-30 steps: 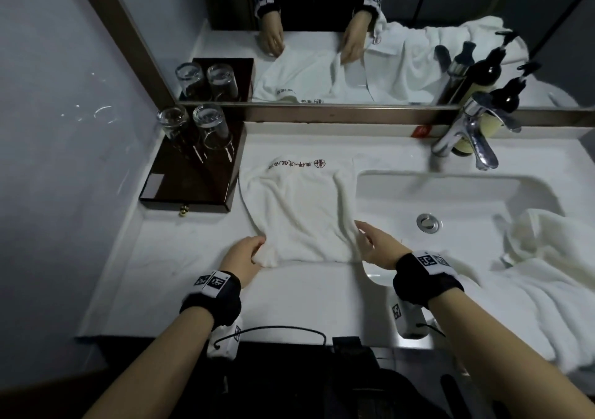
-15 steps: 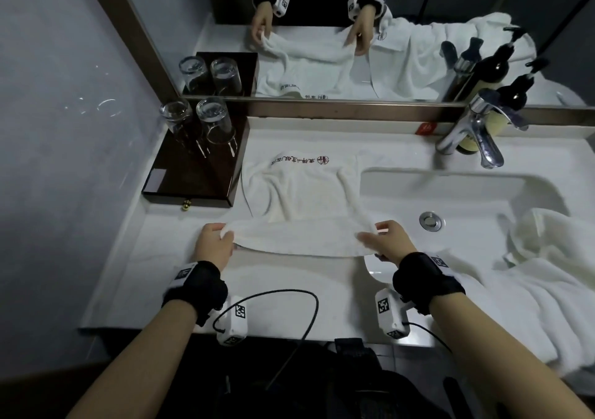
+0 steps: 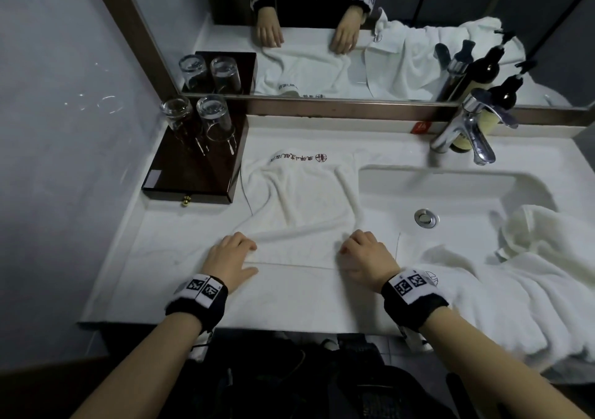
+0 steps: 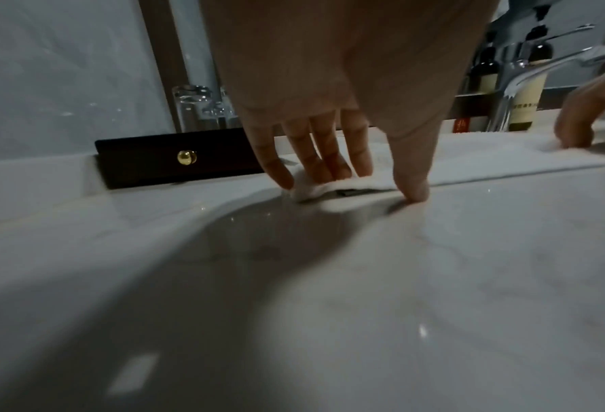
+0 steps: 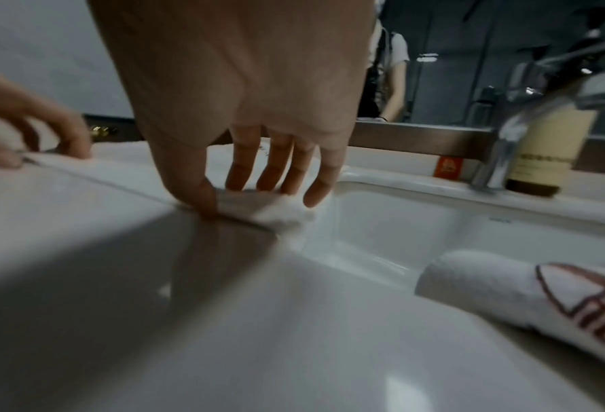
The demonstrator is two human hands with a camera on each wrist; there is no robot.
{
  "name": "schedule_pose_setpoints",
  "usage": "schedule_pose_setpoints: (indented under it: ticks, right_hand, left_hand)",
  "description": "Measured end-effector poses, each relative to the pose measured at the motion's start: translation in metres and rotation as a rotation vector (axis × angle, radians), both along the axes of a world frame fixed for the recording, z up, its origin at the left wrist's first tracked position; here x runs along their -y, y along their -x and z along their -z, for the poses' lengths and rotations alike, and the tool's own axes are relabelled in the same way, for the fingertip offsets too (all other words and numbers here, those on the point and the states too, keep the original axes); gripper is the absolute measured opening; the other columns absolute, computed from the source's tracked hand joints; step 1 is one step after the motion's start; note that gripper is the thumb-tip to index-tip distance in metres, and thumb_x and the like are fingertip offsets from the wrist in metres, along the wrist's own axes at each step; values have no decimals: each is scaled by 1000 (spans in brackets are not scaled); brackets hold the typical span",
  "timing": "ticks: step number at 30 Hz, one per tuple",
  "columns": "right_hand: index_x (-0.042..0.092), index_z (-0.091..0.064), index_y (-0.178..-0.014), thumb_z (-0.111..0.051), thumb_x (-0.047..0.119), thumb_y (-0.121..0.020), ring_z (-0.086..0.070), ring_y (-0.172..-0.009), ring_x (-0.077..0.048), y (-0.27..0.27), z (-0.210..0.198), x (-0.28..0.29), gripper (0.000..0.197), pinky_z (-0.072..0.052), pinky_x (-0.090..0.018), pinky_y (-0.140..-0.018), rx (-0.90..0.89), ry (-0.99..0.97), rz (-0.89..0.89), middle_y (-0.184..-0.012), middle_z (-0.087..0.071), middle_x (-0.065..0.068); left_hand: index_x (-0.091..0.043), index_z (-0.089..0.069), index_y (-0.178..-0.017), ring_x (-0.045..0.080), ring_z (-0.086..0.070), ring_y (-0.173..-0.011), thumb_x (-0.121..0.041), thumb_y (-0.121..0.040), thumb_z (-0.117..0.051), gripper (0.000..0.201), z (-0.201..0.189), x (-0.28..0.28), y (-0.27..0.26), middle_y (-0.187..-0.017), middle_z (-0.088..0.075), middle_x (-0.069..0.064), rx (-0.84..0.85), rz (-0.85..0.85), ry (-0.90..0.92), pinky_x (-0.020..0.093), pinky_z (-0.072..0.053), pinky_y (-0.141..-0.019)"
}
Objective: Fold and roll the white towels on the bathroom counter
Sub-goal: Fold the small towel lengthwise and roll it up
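A white towel [image 3: 299, 199] with a red embroidered logo at its far edge lies on the counter left of the sink, creased along both sides. My left hand [image 3: 231, 254] pinches its near left corner [image 4: 315, 189], fingers on top and thumb tip down at the hem. My right hand [image 3: 363, 251] holds the near right corner [image 5: 279, 211] the same way, right beside the basin's edge. Both corners sit low on the counter, and the left one is slightly raised under my fingers.
A dark wooden tray [image 3: 193, 174] with two upturned glasses [image 3: 212, 119] stands at the back left. Right of the towel are the sink basin [image 3: 467, 193], the chrome faucet [image 3: 467, 135] and bottles behind it. More white towels [image 3: 531, 277] lie heaped at the right.
The near edge, lifted half a second ago, has been drawn toward the counter's front and laid down. Both hands came lower and closer to me.
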State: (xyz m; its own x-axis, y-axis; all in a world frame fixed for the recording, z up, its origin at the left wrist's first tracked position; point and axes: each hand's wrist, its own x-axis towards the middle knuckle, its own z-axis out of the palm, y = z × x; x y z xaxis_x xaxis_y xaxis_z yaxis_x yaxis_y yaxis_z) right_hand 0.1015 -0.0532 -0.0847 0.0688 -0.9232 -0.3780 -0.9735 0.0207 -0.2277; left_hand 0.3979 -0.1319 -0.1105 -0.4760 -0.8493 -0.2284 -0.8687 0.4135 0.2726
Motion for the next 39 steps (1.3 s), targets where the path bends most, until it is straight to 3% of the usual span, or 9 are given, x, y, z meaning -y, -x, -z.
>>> schedule_pose_setpoints:
  ticks: [5, 10, 13, 16, 24, 28, 33, 36, 39]
  right_hand:
    - [7, -50, -114, -44, 17, -91, -43, -116, -27, -12, 1, 4, 26, -40, -37, -85, -174, 42, -57, -125, -47, -10]
    - [10, -55, -91, -47, 9, -86, -57, -81, -32, -1, -11, 13, 10, -33, -30, -61, 81, 246, 53, -94, -61, -9]
    - [16, -55, -99, -55, 25, -86, -56, -92, -28, -4, -8, 3, 15, -40, -31, -67, 194, 171, -76, -99, -57, -4]
    - [14, -50, -114, -56, 50, -84, -48, -107, -25, -19, 7, -8, 47, -43, -37, -83, 8, 42, -207, -116, -50, -5]
    - [8, -53, -109, -43, 18, -91, -54, -108, -28, -31, 4, 7, 23, -41, -36, -83, -135, 33, -217, -116, -57, -12]
    - [21, -53, -86, -52, 26, -83, -60, -97, -28, -17, 2, -4, 7, -40, -30, -70, -48, -139, -263, -106, -63, -7]
    - [19, -56, -90, -53, 29, -83, -58, -96, -25, -11, 6, -17, 13, -36, -28, -68, 5, -145, -272, -105, -62, -3]
    - [16, -51, -90, -49, 27, -86, -53, -97, -25, -8, 5, -19, 12, -35, -31, -68, 37, -23, -239, -104, -57, -5]
    - [11, -51, -92, -47, 24, -88, -50, -98, -25, -4, 2, -21, 14, -39, -34, -69, 87, 10, -213, -103, -53, -7]
  left_hand:
    - [-26, -51, -118, 15, -46, -115, -14, -93, -43, 29, -2, 2, 3, -121, -50, -8, 167, 67, 96, 27, -33, -89]
    - [-18, -54, -99, 25, -55, -91, -19, -87, -47, 14, -22, 4, -9, -94, -59, 1, 9, -82, 180, 35, -36, -75]
    - [-20, -53, -99, 23, -53, -90, -23, -86, -46, 15, -28, -1, -31, -93, -56, 0, 51, -25, 52, 31, -35, -67]
    - [-21, -50, -104, 19, -50, -95, -26, -89, -46, 17, -22, -18, -38, -101, -54, -2, 140, 71, -31, 28, -33, -69]
    - [-17, -59, -102, 24, -52, -97, 2, -81, -47, 31, -7, -30, -39, -103, -54, 3, 108, -49, 59, 31, -37, -72]
    - [-25, -60, -94, 18, -51, -96, -2, -83, -45, 30, -11, -25, -44, -101, -55, -5, 159, -44, -68, 23, -30, -69]
    - [-34, -54, -86, 13, -52, -88, -27, -81, -48, 10, -24, -24, -35, -99, -55, -11, 244, -7, -152, 26, -36, -75]
    - [-28, -56, -94, 15, -52, -100, -22, -83, -51, 13, -27, -24, -33, -105, -54, -9, 312, 74, -104, 27, -37, -83]
    - [-22, -59, -91, 13, -49, -101, -21, -84, -54, 8, -30, -24, -35, -106, -53, -8, 219, 95, -65, 23, -37, -79]
